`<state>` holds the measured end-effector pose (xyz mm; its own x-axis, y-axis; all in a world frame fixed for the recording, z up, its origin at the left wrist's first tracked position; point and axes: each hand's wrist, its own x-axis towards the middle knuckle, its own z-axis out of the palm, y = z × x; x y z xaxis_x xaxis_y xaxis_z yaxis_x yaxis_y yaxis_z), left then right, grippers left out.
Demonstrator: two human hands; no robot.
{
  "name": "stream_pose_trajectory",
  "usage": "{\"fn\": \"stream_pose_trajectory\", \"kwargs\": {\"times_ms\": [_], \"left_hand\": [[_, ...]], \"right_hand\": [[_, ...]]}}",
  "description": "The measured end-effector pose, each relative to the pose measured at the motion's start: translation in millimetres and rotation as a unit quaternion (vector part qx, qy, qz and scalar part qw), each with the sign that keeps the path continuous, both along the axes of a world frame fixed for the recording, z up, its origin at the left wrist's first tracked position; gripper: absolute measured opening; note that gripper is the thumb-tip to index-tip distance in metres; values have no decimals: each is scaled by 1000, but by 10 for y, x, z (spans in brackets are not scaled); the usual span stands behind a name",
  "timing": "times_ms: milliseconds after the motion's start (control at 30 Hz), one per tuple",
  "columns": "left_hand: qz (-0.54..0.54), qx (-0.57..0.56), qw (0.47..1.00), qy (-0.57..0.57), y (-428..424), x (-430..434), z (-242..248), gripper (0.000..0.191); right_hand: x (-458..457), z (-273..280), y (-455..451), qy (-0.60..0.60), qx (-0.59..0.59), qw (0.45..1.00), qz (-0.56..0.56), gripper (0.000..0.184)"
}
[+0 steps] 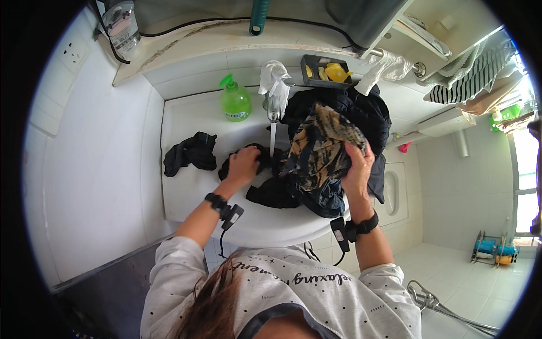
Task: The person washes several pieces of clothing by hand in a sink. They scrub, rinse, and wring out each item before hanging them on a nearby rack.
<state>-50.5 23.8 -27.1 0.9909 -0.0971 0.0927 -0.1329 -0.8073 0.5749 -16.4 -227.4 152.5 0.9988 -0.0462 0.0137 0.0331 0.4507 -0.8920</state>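
Water runs from the faucet [274,106], which has a white cloth wrapped over it, into a white washbasin [190,203]. At the basin's left side my left hand [244,164] rests on a dark wet cloth [228,169]; its fingertips are partly hidden, so its hold is unclear. My right hand [359,169] grips a patterned black-and-tan cloth [322,148] above a heap of dark clothes [372,114] on the basin's right. Another black cloth [273,194] lies in the front of the basin. A separate black garment [192,154] lies crumpled on the left ledge.
A green pump bottle [236,101] stands behind the basin, left of the faucet. A dark soap tray [326,72] holds yellow pieces at the back right. Above runs a shelf [203,46] with a cable. Towels [470,76] hang at the upper right.
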Motion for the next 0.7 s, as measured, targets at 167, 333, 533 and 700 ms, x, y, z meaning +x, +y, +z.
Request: {"fn": "stream_pose_trajectory", "kwargs": {"times_ms": [167,333,533,700], "left_hand": [[-81,182,980,-14,-376,0,-503,53],[-159,185,970,-11,-350,321,-712,58],[-146,170,974,-19,-179,425,-798,60],[-81,35,982,168,138,119,-452,48]], "right_hand": [[-159,-136,26,38,-140,989,40,15],[-263,-425,65,77,-259,956,112,18],[-126,-755,414,-39,-487,846,212,45],[10,-1091,688,-134,-640,710,261,81]]}}
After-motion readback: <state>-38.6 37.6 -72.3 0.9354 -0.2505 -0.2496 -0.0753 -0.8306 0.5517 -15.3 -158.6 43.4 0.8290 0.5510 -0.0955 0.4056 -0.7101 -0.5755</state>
